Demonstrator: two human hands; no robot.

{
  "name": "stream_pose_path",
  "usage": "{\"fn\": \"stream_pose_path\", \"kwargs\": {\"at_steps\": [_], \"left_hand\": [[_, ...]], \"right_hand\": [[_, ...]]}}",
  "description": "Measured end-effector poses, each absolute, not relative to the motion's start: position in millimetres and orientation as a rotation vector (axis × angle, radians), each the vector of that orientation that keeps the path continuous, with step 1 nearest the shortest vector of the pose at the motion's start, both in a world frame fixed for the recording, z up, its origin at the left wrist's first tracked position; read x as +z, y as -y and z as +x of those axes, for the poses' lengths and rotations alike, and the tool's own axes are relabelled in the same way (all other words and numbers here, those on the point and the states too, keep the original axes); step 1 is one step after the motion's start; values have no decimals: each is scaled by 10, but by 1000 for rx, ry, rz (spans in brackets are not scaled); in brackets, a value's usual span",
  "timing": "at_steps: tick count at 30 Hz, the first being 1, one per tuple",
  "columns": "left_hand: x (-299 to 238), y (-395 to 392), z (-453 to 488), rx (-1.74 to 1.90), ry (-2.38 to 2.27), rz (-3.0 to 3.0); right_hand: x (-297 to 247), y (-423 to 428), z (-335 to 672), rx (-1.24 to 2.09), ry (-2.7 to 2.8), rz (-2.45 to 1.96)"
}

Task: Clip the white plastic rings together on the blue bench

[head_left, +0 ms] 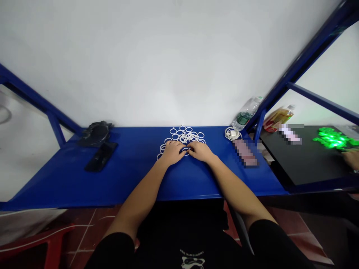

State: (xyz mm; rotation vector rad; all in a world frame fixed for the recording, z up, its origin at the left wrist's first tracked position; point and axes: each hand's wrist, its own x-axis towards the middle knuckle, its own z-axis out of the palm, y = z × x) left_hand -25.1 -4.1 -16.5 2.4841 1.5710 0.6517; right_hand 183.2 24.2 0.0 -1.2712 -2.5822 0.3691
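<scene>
A pile of thin white rings [192, 136] lies on the blue table [134, 179] close to the wall, directly beyond my hands. My left hand [174, 151] is closed with its fingers bent, at the near left side of the pile. Opposite it, my right hand [199, 150] is closed too, and the fingertips of both hands nearly meet. One white ring [185, 152] shows between them, its sides at my thumbs and fingers. More rings lie left of my left hand, partly covered by it. The exact finger contact is too small to see clearly.
On the left lie a dark round object [98, 133] and a black phone-like slab [101, 157]. A water bottle [246, 116], coiled white cable [232, 133] and blurred pink object [246, 153] are on the right. Beyond the blue frame, another person's hand [351, 158] is near glowing green pieces [333, 138].
</scene>
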Motion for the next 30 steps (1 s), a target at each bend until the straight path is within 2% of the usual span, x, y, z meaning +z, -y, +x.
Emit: {"fn": "stream_pose_path", "kwargs": {"at_steps": [12, 30], "left_hand": [[-152, 57, -200, 555, -1596, 2507], [-58, 104, -144, 954, -1484, 2421]], "right_hand": [[-40, -249, 1823, 405, 2569, -1212], [-26, -229, 1775, 738, 2154, -1065]]}}
